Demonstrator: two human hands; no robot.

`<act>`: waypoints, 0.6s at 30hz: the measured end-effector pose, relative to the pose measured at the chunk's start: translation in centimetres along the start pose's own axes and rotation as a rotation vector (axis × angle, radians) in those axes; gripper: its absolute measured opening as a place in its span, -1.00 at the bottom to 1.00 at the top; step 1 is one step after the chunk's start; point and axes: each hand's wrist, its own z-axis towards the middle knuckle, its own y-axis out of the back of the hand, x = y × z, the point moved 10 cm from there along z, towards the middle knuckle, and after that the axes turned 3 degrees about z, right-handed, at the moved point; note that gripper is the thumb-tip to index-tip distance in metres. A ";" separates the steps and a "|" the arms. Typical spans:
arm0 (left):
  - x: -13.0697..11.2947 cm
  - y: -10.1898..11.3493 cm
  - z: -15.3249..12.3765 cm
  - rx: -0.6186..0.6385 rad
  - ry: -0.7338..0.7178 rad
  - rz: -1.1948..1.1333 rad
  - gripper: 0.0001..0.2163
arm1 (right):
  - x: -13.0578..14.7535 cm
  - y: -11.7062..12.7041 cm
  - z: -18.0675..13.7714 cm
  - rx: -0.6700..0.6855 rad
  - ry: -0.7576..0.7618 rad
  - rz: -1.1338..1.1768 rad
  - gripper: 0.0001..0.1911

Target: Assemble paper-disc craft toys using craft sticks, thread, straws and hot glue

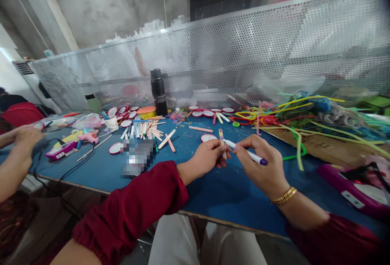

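Observation:
My left hand (207, 157) is closed round a flat wooden craft stick (222, 138) with coloured bands, held upright above the blue table (231, 196). My right hand (262, 163) grips a white marker pen (248, 153) with a purple end, its tip touching the stick. Both hands meet over the table's middle, just in front of a small red-rimmed white disc (208, 137).
A pile of coloured craft sticks (152, 130) and red-rimmed discs (124, 114) lies at left, near a black flask (158, 91). Pipe cleaners (304, 114) sprawl at right over cardboard (329, 147). Another person's hand (21, 139) works at far left by a purple glue gun (59, 151). A perforated metal screen (243, 53) backs the table.

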 end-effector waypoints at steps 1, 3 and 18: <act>0.0 0.0 0.0 0.001 -0.001 -0.002 -0.83 | 0.0 0.1 0.0 -0.006 -0.002 -0.001 -0.86; -0.2 0.0 -0.1 0.003 -0.003 -0.008 -0.83 | -0.1 0.1 0.0 -0.011 -0.001 -0.004 -0.86; 0.2 0.0 0.1 -0.002 -0.007 0.006 -0.85 | -0.2 0.1 0.0 -0.008 -0.002 -0.015 -0.85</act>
